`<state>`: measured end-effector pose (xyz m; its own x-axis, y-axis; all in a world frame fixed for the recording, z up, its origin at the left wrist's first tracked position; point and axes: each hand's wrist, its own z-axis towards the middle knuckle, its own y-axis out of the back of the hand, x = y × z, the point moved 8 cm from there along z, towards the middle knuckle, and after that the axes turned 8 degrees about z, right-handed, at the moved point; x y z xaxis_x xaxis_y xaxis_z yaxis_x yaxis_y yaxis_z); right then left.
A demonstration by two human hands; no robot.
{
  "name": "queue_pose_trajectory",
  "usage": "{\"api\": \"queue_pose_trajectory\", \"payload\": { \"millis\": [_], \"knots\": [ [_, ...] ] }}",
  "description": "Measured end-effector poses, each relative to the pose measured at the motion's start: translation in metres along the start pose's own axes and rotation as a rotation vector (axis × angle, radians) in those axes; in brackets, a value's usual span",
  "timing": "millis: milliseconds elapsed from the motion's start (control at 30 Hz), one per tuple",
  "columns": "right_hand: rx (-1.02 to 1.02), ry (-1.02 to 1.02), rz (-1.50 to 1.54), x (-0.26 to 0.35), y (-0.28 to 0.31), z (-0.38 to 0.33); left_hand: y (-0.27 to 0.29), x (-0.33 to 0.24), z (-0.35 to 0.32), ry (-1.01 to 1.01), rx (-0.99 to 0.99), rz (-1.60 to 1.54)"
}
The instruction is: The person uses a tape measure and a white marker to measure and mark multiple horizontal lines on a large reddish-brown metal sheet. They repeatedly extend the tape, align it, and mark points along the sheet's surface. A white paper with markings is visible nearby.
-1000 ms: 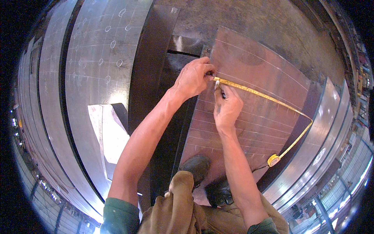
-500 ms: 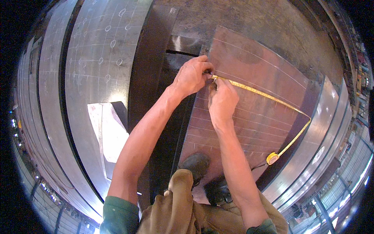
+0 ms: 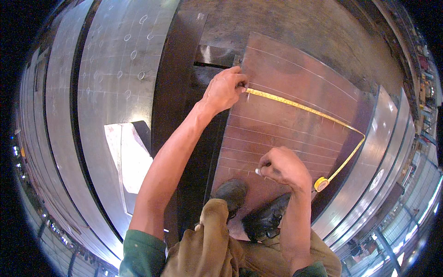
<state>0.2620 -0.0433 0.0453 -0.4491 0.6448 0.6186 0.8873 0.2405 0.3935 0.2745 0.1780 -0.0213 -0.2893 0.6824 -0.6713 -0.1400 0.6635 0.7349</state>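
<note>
Seen from above: a rust-brown steel plate (image 3: 295, 115) lying flat, ruled with thin pale parallel lines. Left hand (image 3: 224, 88) at the plate's upper left edge, fingers pinched shut on the end of a yellow tape measure (image 3: 300, 107), pressing it down against the metal. From there the tape running across the plate toward the right edge, then bending sharply and dropping back along that edge to its small yellow case (image 3: 321, 184), resting near the plate's lower right corner. Right hand (image 3: 284, 167) lower on the plate, well apart from the left, curled closed around a small slim marker (image 3: 258, 171) (only its pale tip showing past the fingers, so its kind hard to tell), tip touching or just above the marked surface near the lower lines. Below the hands, two dark work shoes (image 3: 251, 210) planted on the near end of the plate, with khaki trousers (image 3: 207, 244) and green sleeves (image 3: 140, 251) at the lower rim. To the left, long grey metal sheets (image 3: 110, 60) with chalked ovals, and a bright reflective patch (image 3: 131, 157).
</note>
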Motion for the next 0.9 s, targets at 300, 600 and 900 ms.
{"api": "queue_pose_trajectory", "payload": {
  "millis": [300,600,900],
  "knots": [
    [-0.972,-0.153,0.065,-0.087,0.096,-0.009,0.000,-0.006,0.002,-0.032,0.000,0.040],
    [-0.904,-0.159,-0.131,-0.112,0.119,0.009,0.004,-0.007,-0.001,-0.038,-0.011,0.073],
    [-0.899,-0.111,-0.124,-0.096,0.117,0.016,0.017,-0.007,-0.009,-0.009,-0.053,0.116]
  ]
}}
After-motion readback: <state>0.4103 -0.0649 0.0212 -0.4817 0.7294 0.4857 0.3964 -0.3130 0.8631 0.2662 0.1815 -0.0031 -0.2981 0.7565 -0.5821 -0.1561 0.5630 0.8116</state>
